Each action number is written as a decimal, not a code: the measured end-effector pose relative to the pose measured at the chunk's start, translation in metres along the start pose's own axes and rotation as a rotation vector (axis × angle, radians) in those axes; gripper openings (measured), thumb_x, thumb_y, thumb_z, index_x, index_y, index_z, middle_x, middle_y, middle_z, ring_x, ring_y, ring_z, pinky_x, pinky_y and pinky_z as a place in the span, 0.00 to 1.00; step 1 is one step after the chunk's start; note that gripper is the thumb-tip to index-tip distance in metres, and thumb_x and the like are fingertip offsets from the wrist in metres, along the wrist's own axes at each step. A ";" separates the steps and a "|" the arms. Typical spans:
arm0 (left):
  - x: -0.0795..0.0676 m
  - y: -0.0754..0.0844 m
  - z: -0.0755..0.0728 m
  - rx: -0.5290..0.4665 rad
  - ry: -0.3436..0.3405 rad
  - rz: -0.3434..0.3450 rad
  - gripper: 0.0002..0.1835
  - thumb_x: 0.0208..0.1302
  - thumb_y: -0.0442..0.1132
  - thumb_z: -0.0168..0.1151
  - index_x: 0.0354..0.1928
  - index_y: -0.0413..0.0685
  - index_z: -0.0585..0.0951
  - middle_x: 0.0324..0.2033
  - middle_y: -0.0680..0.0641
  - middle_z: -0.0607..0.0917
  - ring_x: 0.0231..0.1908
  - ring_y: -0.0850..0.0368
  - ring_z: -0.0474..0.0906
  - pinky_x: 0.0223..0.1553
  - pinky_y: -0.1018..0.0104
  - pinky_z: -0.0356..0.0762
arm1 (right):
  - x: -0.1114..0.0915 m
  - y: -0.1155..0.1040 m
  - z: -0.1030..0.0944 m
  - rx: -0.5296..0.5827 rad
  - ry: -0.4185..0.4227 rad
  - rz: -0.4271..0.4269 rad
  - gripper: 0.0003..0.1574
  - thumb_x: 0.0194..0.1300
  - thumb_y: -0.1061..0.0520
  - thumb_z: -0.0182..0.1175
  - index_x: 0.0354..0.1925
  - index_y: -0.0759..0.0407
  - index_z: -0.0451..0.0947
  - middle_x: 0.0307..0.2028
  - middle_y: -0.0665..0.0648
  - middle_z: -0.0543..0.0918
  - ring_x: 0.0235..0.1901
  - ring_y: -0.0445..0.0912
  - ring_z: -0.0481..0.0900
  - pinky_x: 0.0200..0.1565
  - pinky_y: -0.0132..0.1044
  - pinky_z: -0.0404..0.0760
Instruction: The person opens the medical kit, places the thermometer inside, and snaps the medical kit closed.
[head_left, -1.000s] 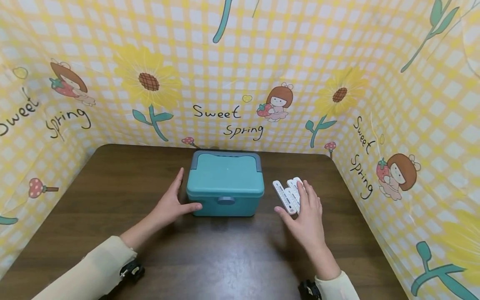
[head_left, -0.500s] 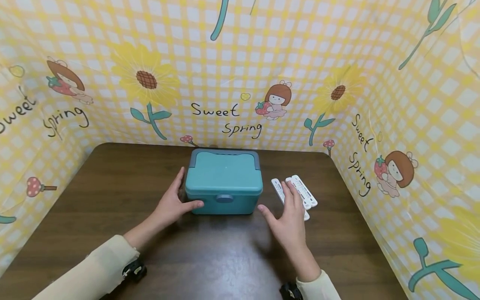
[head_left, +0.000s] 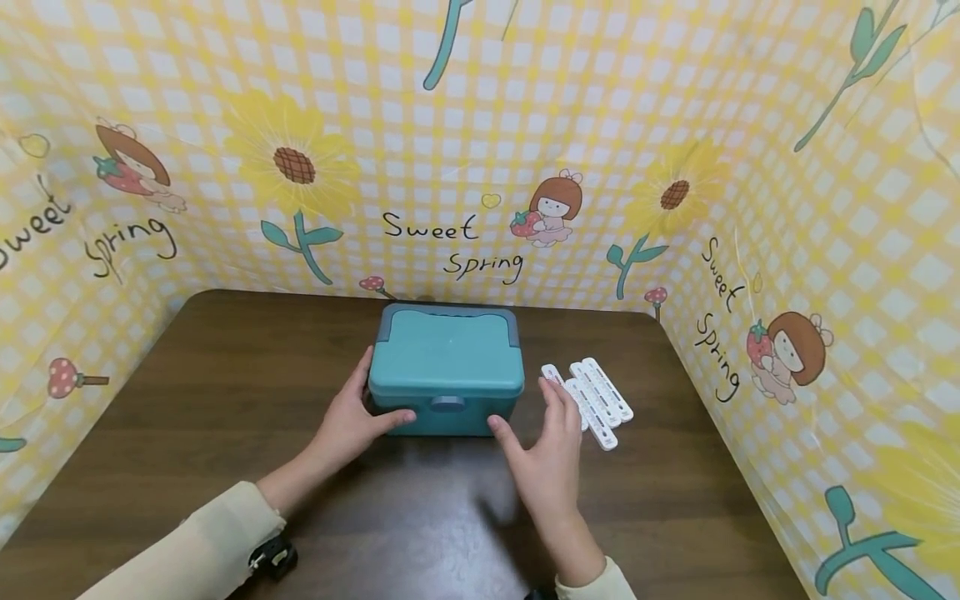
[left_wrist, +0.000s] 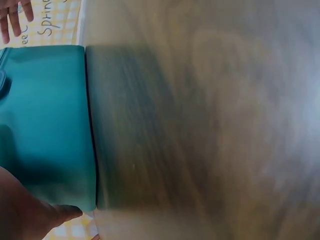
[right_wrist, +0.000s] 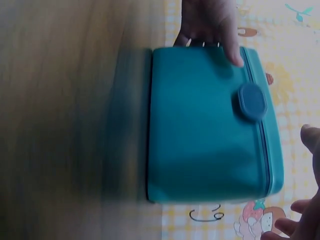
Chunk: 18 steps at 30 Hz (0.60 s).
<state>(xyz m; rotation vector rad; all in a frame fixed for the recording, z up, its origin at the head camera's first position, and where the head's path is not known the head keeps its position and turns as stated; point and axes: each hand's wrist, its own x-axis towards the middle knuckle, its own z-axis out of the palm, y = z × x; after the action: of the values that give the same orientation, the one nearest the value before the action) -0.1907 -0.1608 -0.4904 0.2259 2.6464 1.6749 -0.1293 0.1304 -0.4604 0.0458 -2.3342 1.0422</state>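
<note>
A teal lidded box (head_left: 450,354) with a grey-blue folded handle and a front latch (head_left: 447,404) stands closed on the table. My left hand (head_left: 352,425) holds its left side, thumb across the front corner and fingers along the side wall. In the right wrist view the same left hand (right_wrist: 210,22) shows at the box's side with its thumb on the front. My right hand (head_left: 547,458) is spread near the box's front right corner, holding nothing. Several narrow white printed strips (head_left: 600,396) lie right of the box, partly behind the right fingers.
The brown wooden table (head_left: 225,375) is ringed at the back and sides by a yellow checked cloth (head_left: 420,150) with flowers and cartoon prints. The box stands close to the back cloth.
My right hand has moved left from over the white strips toward the box's right side, uncovering more strips. The left hand has drawn in against the box.
</note>
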 end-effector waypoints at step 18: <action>-0.003 -0.001 0.007 0.012 0.114 0.056 0.60 0.53 0.63 0.77 0.82 0.66 0.51 0.76 0.46 0.67 0.73 0.44 0.66 0.68 0.38 0.69 | -0.024 -0.041 0.029 0.074 0.025 0.041 0.45 0.60 0.36 0.73 0.66 0.58 0.73 0.60 0.59 0.75 0.60 0.51 0.74 0.61 0.52 0.80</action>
<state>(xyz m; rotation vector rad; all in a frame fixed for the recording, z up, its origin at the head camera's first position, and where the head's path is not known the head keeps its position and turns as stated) -0.1874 -0.1553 -0.4942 0.2126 2.7568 1.7392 -0.1128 0.0772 -0.4607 0.0135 -2.2823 1.1418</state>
